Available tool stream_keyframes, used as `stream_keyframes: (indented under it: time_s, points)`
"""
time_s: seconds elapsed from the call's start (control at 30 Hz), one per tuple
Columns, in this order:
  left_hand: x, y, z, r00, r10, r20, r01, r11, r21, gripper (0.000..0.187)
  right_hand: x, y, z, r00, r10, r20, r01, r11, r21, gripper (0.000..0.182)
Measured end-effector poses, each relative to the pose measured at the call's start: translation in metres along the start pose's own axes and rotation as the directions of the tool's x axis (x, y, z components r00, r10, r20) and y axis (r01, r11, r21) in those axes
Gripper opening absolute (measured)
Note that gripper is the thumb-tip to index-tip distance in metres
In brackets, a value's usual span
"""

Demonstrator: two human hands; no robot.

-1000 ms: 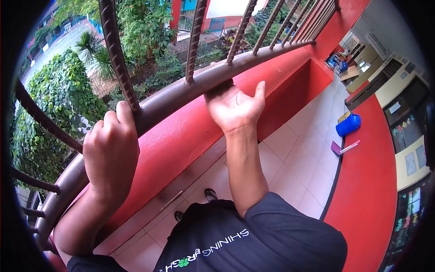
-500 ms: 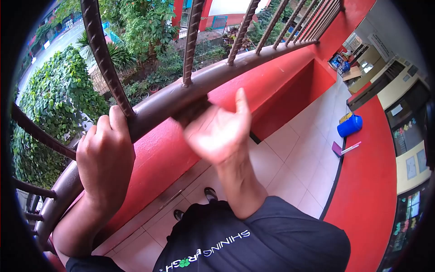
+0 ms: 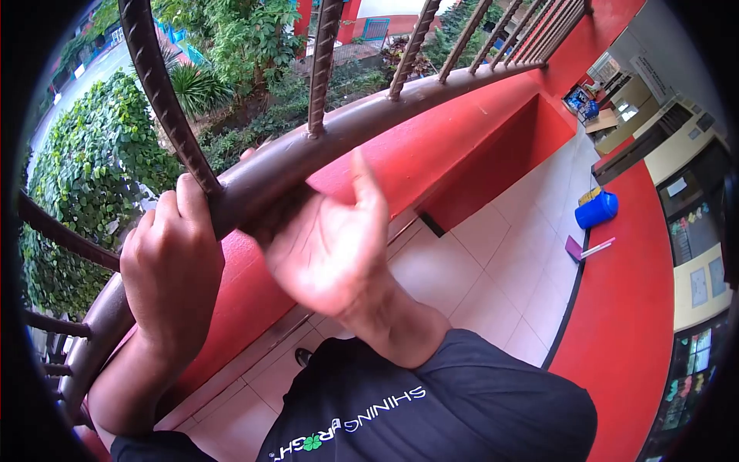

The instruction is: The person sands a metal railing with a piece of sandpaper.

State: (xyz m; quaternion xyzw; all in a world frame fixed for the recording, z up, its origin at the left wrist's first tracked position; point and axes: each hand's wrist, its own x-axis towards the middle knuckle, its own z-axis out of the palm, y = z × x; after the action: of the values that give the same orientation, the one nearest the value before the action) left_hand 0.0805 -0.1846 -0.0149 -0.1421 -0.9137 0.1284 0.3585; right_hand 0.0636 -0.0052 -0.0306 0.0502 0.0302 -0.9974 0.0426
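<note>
A thick brown metal handrail (image 3: 300,150) with twisted bars (image 3: 323,69) curves across the view. My left hand (image 3: 173,258) is closed around the rail at the left, beside the foot of a twisted bar. My right hand (image 3: 323,250) is cupped under the rail, palm up and thumb sticking out, with fingertips showing at the rail's far side. Between the right palm and the rail's underside lies a dark, soft-looking piece (image 3: 279,215), mostly hidden; its kind cannot be made out. The right hand is slightly blurred.
A red wall (image 3: 454,135) runs below the rail. Behind lie a tiled floor (image 3: 493,269), a blue bin (image 3: 596,209) and a purple dustpan (image 3: 574,248) by the opposite red wall (image 3: 623,308). Leafy plants (image 3: 100,169) grow beyond the bars.
My right hand has slid left and down along the rail's underside, toward my left hand. The dark piece moved with it. My left hand keeps its hold; the view shifted slightly.
</note>
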Motion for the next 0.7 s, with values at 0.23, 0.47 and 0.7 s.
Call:
stream_keyframes:
  time_s: [0.23,0.47,0.7]
  points:
    - [0.000,0.000,0.001,1.000,-0.003,0.020,0.003,0.999,0.035,0.011,0.017,-0.038,-0.003,0.967,-0.255,0.011,0.254,0.960,-0.117,0.088]
    - [-0.001,0.000,0.002,1.000,0.000,0.004,-0.001,0.999,0.049,0.014,0.006,-0.016,-0.007,0.995,-0.072,0.070,0.077,0.995,-0.064,0.093]
    - [0.001,0.002,-0.001,1.000,0.010,-0.008,-0.010,0.999,0.052,0.005,0.012,-0.028,-0.013,0.993,-0.105,0.048,0.106,0.994,-0.011,0.082]
